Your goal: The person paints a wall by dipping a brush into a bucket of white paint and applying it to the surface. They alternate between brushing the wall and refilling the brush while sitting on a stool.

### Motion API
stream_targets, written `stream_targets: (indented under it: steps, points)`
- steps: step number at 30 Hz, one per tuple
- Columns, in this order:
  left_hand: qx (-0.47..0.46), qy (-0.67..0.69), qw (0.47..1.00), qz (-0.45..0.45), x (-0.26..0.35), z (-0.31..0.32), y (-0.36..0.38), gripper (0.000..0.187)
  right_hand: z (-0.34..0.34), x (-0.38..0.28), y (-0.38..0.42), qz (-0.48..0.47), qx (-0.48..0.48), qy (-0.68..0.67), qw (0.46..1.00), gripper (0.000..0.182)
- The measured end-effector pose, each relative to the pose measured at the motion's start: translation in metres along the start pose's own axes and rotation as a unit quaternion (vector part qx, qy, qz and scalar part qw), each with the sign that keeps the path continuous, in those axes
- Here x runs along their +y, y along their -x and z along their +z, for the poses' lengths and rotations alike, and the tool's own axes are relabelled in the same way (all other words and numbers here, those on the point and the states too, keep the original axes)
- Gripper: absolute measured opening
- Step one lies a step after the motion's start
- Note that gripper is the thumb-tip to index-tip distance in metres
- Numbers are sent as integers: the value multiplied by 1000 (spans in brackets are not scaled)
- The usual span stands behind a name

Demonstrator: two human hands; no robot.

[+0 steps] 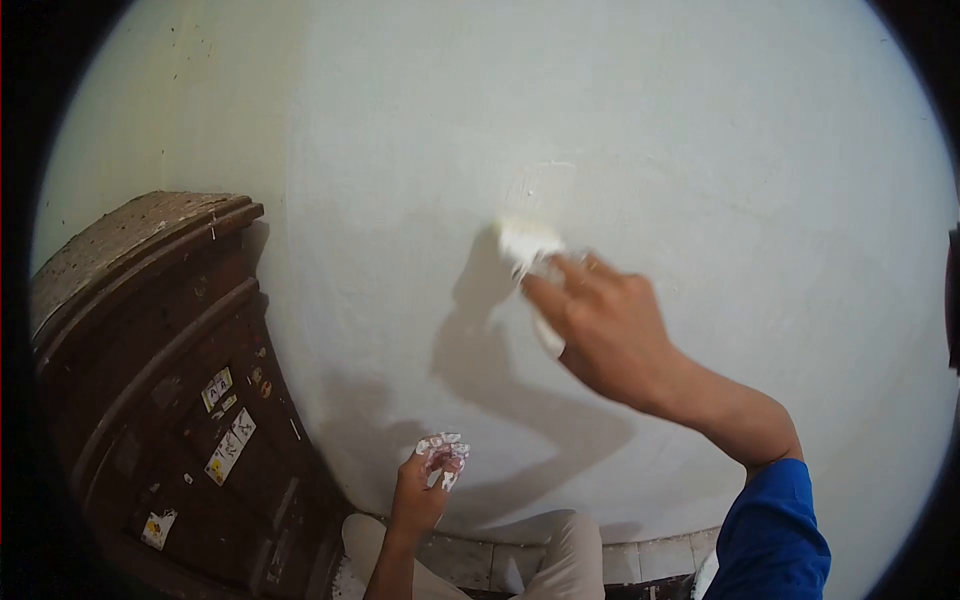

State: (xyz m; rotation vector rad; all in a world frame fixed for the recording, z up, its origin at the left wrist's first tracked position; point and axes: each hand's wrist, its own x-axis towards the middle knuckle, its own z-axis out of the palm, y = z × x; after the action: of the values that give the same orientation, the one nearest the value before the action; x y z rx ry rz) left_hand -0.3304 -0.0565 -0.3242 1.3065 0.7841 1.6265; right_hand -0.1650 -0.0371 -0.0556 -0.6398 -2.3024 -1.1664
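Observation:
My right hand [615, 325] grips a paintbrush [530, 243] whose white, paint-covered head is against the pale wall [720, 130]. The brush's light handle shows below my fingers, partly hidden by them. A fresh wet-looking streak of white paint [540, 185] lies just above the brush head. Lower down, my left hand [425, 480] is raised near the wall with its fingers loosely curled and a gap between thumb and fingers. White paint coats its fingertips, and I see nothing held in it.
A dark brown wooden cabinet [190, 370] with stickers and a dusty top stands at the left, close to the wall. My knees [570, 560] are near the wall's foot, above a tiled floor edge [640, 560]. Shadows of my arms fall across the wall.

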Motion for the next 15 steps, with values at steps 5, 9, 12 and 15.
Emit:
stream_targets:
  steps: [5,9,12,15]
  points:
    - [-2,-3,1000,-23,4,4,-1,27,8,25,-21,24,24,104,994,15]
    - [23,-10,1000,7,2,6,0,23,29,-4,0,-66,-37,89,993,22]
    - [30,-21,999,9,6,6,-1,23,11,4,-7,-31,24,51,998,26]
    - [31,-14,999,-2,3,5,2,23,7,23,-25,35,60,75,995,24]
